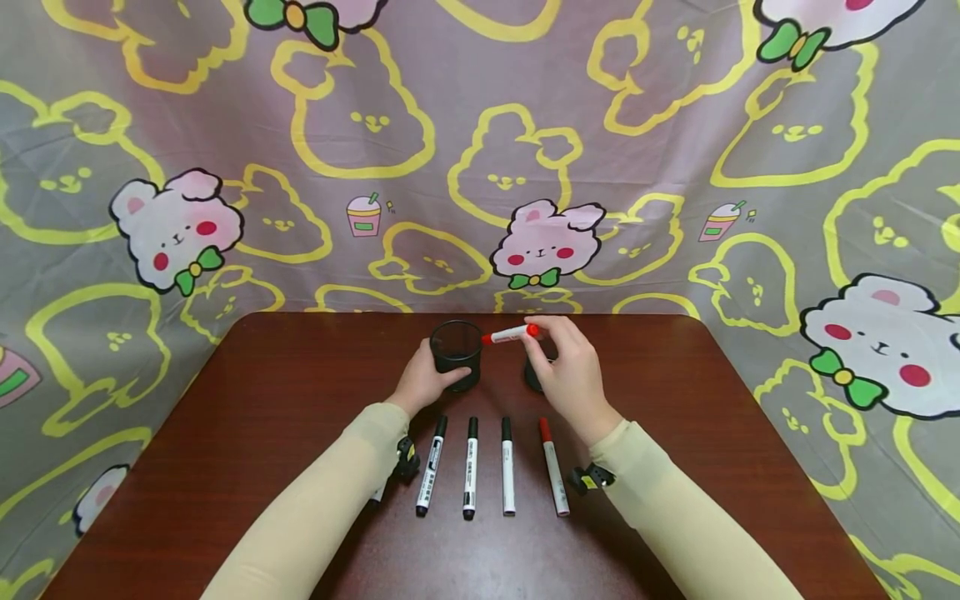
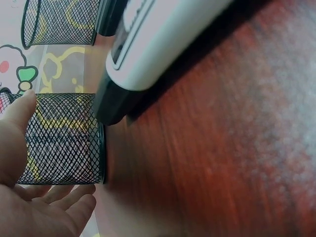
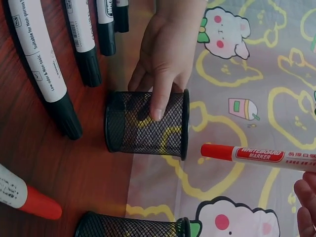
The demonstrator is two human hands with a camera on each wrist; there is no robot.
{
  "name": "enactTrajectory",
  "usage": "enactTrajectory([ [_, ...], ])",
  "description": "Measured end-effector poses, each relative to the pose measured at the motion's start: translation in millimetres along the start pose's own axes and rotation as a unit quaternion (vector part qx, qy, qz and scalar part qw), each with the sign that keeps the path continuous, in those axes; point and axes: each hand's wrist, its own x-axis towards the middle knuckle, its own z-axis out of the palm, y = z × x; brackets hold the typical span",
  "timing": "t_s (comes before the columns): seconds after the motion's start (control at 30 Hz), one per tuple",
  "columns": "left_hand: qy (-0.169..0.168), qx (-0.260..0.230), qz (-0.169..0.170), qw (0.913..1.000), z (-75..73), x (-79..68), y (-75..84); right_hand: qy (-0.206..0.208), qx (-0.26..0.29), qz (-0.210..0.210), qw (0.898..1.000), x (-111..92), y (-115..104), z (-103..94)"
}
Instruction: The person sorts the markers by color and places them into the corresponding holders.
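My left hand (image 1: 420, 385) grips a black mesh pen cup (image 1: 459, 362) from its left side, thumb across the front, fingers round the far side. The cup stands upright; the right wrist view shows its mesh wall (image 3: 131, 126). My right hand (image 1: 576, 379) pinches a red whiteboard marker (image 1: 508, 334) near one end, between thumb and fingers. The marker lies nearly level, its red cap (image 3: 217, 151) pointing left just outside the cup's rim. Below and behind the right hand, a second mesh cup (image 1: 531, 380) is mostly hidden.
In front of the cups, black-capped markers (image 1: 471, 467) and one red-capped marker (image 1: 553, 467) lie in a row on the brown table (image 1: 247, 417). Another marker (image 1: 377, 495) is partly covered by the left forearm. A patterned curtain (image 1: 420, 275) hangs behind the table.
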Motion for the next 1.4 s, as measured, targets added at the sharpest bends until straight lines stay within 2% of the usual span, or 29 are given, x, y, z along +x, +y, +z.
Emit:
enactTrajectory([
  [0.57,0.002,0.001,0.002,1.0000,1.1,0.6,0.7,-0.024,-0.009,-0.014,1.000,1.0,1.1,23.0],
  [0.97,-0.001,-0.009,-0.001,1.0000,1.8,-0.4,1.2,-0.071,-0.014,-0.025,0.997,1.9,2.3,31.8],
  [1.4,0.005,-0.006,0.000,1.0000,0.8,-1.2,2.3,-0.093,-0.032,-0.026,0.995,5.1,2.0,42.6],
])
